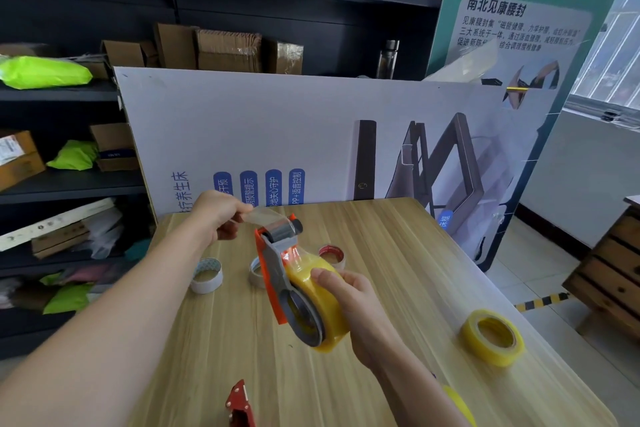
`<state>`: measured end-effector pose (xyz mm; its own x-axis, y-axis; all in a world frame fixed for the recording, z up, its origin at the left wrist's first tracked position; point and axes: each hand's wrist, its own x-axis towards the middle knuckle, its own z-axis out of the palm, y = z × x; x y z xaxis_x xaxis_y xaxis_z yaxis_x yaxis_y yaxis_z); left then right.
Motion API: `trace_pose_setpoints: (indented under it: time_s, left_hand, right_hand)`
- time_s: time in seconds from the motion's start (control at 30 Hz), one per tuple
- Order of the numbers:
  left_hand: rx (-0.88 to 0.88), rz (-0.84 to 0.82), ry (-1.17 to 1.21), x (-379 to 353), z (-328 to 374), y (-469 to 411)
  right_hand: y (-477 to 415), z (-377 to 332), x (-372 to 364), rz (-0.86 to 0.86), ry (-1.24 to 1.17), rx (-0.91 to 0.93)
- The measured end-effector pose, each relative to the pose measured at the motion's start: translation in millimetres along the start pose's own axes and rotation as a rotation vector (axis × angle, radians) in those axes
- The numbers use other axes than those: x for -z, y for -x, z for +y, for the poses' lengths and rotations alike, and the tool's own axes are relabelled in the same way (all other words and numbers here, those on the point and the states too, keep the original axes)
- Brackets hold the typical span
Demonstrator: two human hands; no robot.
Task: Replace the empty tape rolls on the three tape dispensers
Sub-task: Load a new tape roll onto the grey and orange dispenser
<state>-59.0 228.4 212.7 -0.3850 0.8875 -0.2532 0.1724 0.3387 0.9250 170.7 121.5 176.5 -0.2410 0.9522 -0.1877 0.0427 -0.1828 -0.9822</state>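
My right hand (349,308) grips a full yellow tape roll (323,308) mounted on an orange and grey tape dispenser (273,263), held above the wooden table (398,246). My left hand (216,215) pinches the clear tape end (265,217), which is pulled out over the dispenser's grey roller. A second yellow roll (491,336) lies on the table at the right. A red dispenser (240,404) pokes in at the bottom edge. Three empty-looking cores lie behind: a white one (207,276), one (255,272) partly hidden by the dispenser, and a red-rimmed one (331,255).
A large white printed board (277,135) leans upright at the table's far edge. Dark shelves (69,184) with cardboard boxes and green bags stand at the left. Another yellow roll (459,404) shows behind my right forearm. A wooden crate (609,281) sits on the floor at the right.
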Motion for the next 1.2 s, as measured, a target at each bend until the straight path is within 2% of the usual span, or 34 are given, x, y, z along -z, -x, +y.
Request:
trace_pose_setpoints:
  time_s: [0.23,0.47,0.93,1.2]
  left_hand:
    - [0.108,-0.029,0.163,-8,-15,-1]
    - [0.241,-0.193,0.184,-24,-43,4]
    - [0.285,-0.473,0.457,-60,-65,34]
    - [0.231,-0.528,0.659,-65,-68,39]
  right_hand:
    - [0,-1,0,0.015,0.010,-0.024]
    - [-5,-5,1,0.051,-0.075,-0.044]
    - [-16,-10,-4,0.176,-0.233,-0.063]
    - [-18,-18,-4,0.198,-0.289,-0.089]
